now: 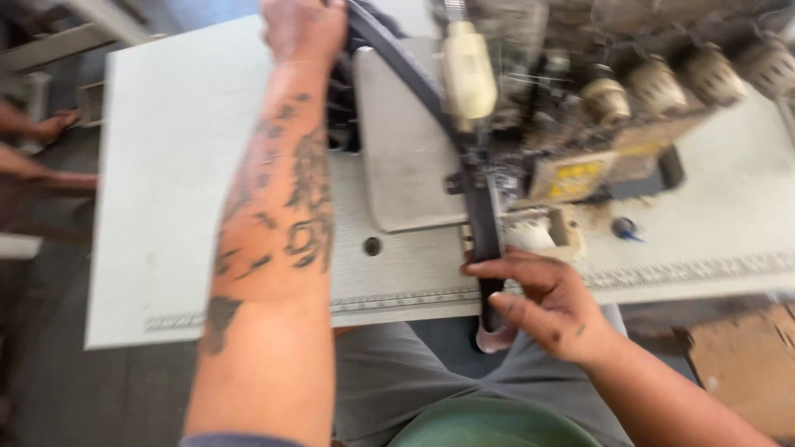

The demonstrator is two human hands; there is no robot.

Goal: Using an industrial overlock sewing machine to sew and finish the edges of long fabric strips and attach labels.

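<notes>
Head view. Table (182, 165): pale grey top, measuring strip along its near edge, spanning most of the frame. Sewing machine (596, 108): far right on the table, blurred, with a row of round knobs at the far right and a cream lever near the middle. Plate (406, 157): flat grey bed just left of the machine. Strap (489, 223): dark, narrow band running from far centre, over the plate's right edge, under the machine's needle area, then off the near table edge. Left hand (302, 29): far centre, at the strap's far end, fist-like, apparently closed on it, though the top of the frame cuts the fingers off; tattooed forearm stretches back across the table toward the near left. Right hand (546, 302): near centre-right, at the table's near edge, thumb and fingers pinching the strap's near end where it hangs off the table. Blue item (623, 228): small, on the table right of the strap, too blurred to identify. Lap in grey cloth shows below the table edge. Another person's arm (33, 170): far left, well apart from the table work.
</notes>
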